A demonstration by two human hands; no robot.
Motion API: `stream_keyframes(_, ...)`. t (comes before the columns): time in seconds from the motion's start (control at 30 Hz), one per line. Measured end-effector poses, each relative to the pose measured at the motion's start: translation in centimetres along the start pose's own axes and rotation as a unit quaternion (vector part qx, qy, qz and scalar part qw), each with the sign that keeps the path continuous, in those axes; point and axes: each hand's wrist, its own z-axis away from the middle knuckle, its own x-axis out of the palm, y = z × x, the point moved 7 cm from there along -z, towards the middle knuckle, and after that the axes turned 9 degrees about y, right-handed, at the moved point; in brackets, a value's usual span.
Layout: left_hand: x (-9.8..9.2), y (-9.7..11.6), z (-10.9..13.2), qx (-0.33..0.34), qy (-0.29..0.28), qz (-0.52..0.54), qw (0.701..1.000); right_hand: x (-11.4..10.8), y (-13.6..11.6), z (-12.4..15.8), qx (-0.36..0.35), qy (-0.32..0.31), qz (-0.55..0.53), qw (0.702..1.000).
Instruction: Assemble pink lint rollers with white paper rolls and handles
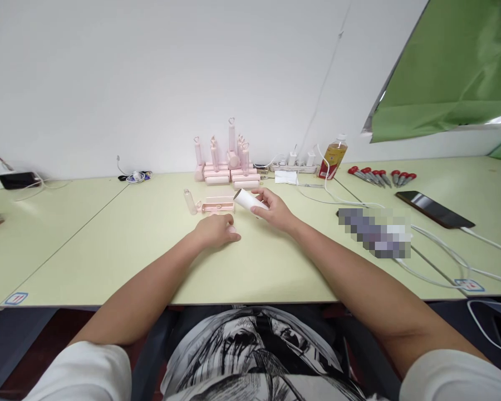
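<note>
My right hand is closed around a white tube-shaped roll, held tilted just above the pale green table. My left hand rests on the table with its fingers curled over a small pink piece that peeks out at the fingertips. Just beyond both hands lie a flat pink case and a small clear cap. Farther back stands a cluster of pink rollers and stacked pink cases.
A bottle of yellow liquid and a white power strip stand near the wall. Several red-handled screwdrivers, a dark phone and white cables lie at the right. A black device sits far left.
</note>
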Motion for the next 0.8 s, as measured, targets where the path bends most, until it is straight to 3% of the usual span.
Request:
stream_keyframes(0.2, -0.2, -0.2, -0.3, 0.009, -0.016, 0.015, 1.0, 0.1, -0.5, 0.3, -0.022, -0.006, 0.017, 1.0)
stream_keyframes(0.33, -0.5, -0.6, -0.6, 0.053, -0.018, 0.054, 0.997, 0.1, -0.5, 0.2, -0.032, -0.003, 0.022, 0.999)
stream_keyframes(0.47, -1.4, -0.9, -0.8, 0.076, 0.013, 0.125, 0.989, 0.2, -0.7, 0.3, -0.04, -0.007, 0.022, 0.999)
stream_keyframes(0.6, -2.4, -1.8, -1.1, 0.01, 0.034, 0.316, 0.948, 0.2, -0.9, 0.4, -0.034, -0.009, 0.024, 0.999)
stream_keyframes(0.67, -3.0, -2.3, -1.3, -0.018, 0.071, 0.391, 0.917, 0.3, -1.1, 0.5, -0.035, -0.014, 0.025, 0.999)
stream_keyframes(0.8, -3.4, -2.7, -1.7, -0.026, 0.119, 0.467, 0.876, 0.8, -1.4, 0.7, -0.039, -0.033, 0.024, 0.998)
